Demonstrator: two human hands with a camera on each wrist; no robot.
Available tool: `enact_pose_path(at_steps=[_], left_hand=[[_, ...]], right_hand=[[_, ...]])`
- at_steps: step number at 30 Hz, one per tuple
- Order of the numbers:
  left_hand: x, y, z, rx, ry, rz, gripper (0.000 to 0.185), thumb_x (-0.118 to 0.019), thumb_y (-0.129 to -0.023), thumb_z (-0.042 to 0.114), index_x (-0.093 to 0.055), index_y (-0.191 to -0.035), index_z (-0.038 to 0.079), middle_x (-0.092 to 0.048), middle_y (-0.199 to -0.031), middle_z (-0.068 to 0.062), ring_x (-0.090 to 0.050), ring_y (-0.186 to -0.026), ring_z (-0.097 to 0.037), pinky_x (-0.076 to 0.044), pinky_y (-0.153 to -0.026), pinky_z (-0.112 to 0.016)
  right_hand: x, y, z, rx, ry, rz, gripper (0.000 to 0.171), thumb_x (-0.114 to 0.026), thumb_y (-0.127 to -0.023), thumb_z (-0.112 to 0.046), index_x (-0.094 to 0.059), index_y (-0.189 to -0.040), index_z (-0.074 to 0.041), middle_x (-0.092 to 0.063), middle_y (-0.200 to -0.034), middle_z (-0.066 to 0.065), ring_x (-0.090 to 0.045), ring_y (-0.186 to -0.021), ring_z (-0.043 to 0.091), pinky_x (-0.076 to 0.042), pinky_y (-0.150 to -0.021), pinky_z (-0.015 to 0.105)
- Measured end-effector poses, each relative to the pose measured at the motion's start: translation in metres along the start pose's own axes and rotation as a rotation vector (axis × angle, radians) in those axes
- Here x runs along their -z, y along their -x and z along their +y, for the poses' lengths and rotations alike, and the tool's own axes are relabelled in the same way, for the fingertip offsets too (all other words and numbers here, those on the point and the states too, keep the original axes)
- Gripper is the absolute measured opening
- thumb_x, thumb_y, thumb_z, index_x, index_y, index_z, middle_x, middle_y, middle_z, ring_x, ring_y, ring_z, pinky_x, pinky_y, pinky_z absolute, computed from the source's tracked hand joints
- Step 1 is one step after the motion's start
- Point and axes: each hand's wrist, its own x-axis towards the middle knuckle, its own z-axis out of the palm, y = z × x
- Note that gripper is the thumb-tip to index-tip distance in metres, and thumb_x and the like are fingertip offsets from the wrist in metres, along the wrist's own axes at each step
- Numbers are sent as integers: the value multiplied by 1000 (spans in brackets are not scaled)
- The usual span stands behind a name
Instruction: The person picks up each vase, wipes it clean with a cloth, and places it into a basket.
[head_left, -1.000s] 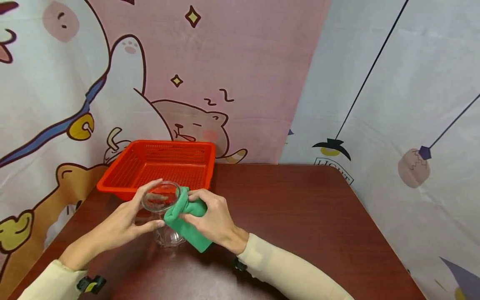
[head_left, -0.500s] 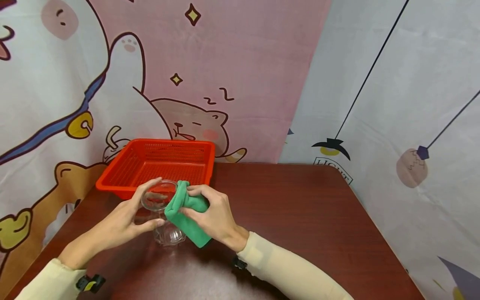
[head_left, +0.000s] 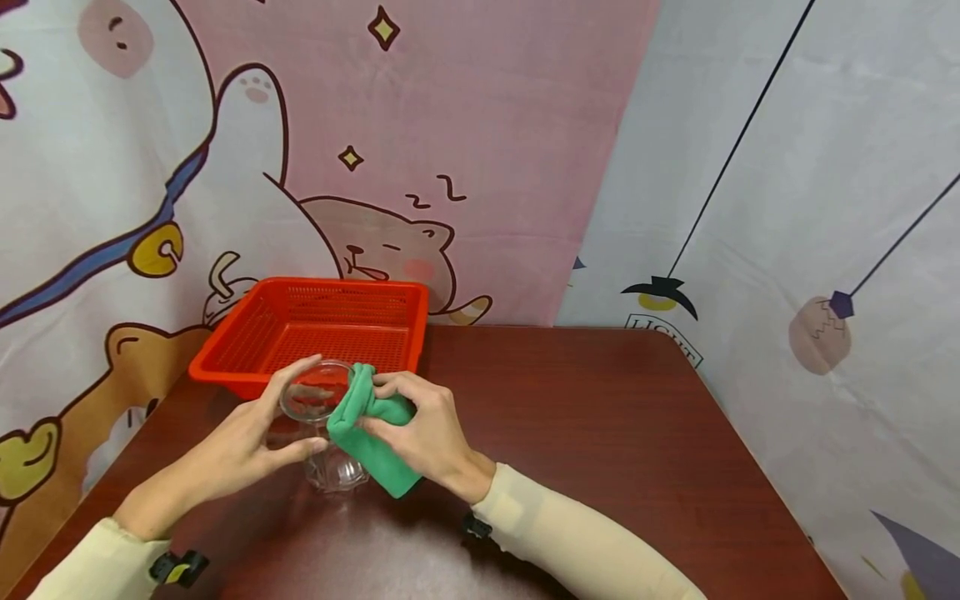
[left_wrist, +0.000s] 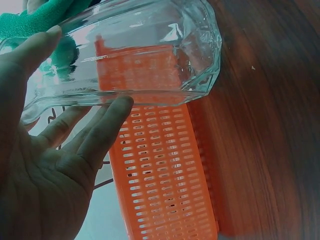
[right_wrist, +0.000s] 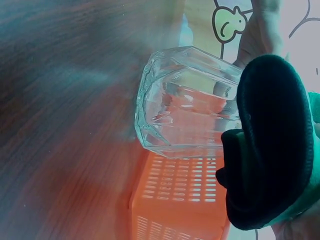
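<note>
A clear glass jar [head_left: 335, 472] with a faceted base is between my two hands, its round mouth facing up in the head view. My left hand [head_left: 238, 443] holds it from the left, thumb in front and fingers behind; in the left wrist view the fingertips [left_wrist: 122, 106] touch the glass. My right hand [head_left: 435, 429] pinches a folded green cloth [head_left: 381, 460] draped over the jar's right rim. In the right wrist view the dark underside of the cloth [right_wrist: 272, 145] hides part of the jar's upper end. Whether the base touches the table I cannot tell.
A red perforated plastic basket [head_left: 225, 365] stands just behind the jar, at the table's back left. The dark brown wooden table [head_left: 585, 433] extends to the right. A printed cartoon curtain [head_left: 480, 150] hangs behind and along both sides.
The green cloth has risen slightly at the jar's rim, and its hanging corner has shifted a little up and left. Both hands keep their holds, and the jar stays nearly in place.
</note>
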Motion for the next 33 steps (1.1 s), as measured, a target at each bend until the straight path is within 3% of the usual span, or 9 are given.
enact_pose_path(at_steps=[9,19,33], left_hand=[[0,1,2,8,-22,-7,117,-96,-100,24,-16,-185,32,-77,-145,-9,-81,-117,-8,-70,-83,-25],[0,1,3,4,-10,0,117,-96,-100,24,-17,-185,32,-76,-148,-11,-80,-122,-11,-74,-84,-39],[0,0,3,-5,-40,5,117,-97,-100,26,-17,-185,31,-77,-146,-8,-80,-124,-9,-71,-87,-29]], right_hand=[[-1,-1,-2,-34,-7,-25,25,-101,-93,-12,-83,-109,-4,-86,-132,14,-87,-120,26,-67,-100,22],[-2,1,-2,-69,25,-78,24,-101,-92,-11,-83,-106,-5,-87,-129,11,-86,-119,25,-67,-99,22],[0,3,-1,-68,161,-174,23,-101,-94,-17,-84,-106,-8,-87,-127,8,-85,-123,23,-66,-104,23]])
